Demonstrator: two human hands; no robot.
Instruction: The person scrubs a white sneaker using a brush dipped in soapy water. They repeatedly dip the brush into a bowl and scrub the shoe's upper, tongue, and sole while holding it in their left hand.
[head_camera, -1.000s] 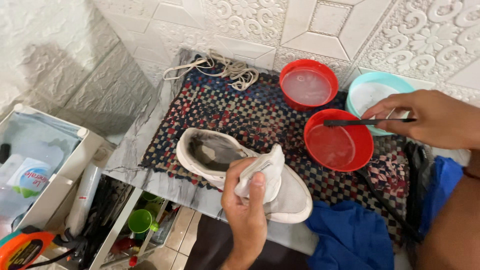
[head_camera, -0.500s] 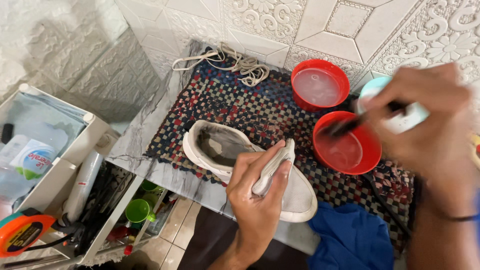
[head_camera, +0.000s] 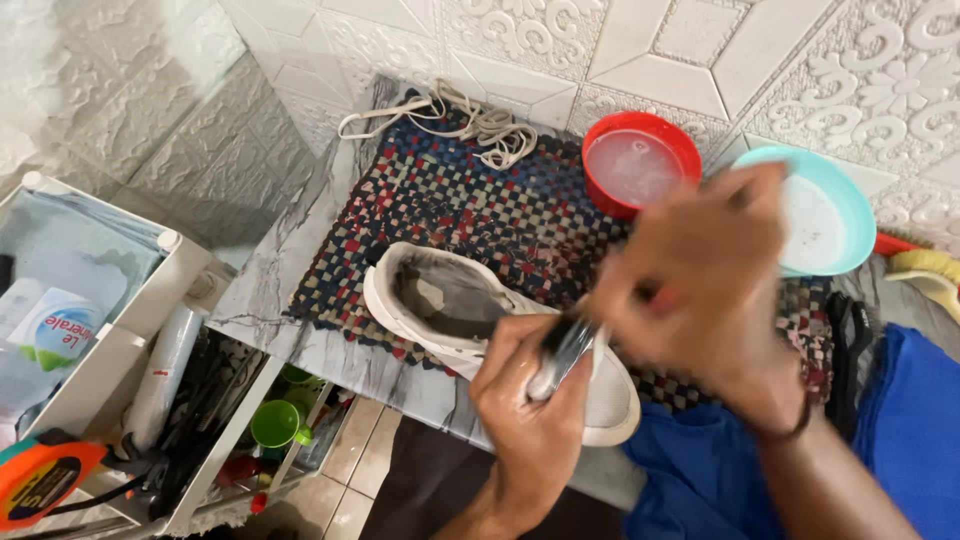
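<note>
Head view looks down on a small marble shelf with a woven mat. Nearest to the camera, the left hand (head_camera: 530, 400) comes up from the bottom edge and closes its fingers and thumb around the tongue and front part of a white shoe (head_camera: 480, 335), holding it steady on the mat (head_camera: 470, 210). The shoe lies with its long axis going from far left, where the open heel is, to near right, where the toe points toward the blue cloth (head_camera: 700, 470). Just above the left hand, the right hand (head_camera: 710, 290) is blurred; it seems to be pinching a dark thin tool (head_camera: 565, 350), maybe a brush, whose tip meets the shoe beside the left fingers, but I cannot tell the exact grip. So both hands are at the toe half of the shoe, the left one under and nearer, the right one over it from the right side. Farther away, behind the right hand, stand a red bowl (head_camera: 640, 165) with cloudy liquid and a light blue bowl (head_camera: 815, 215), side by side near the wall. At the far edge of the mat lie loose white laces (head_camera: 470, 120). To the left, lower, is a white rack (head_camera: 130, 330) with bottles and a green cup (head_camera: 275, 422).
</note>
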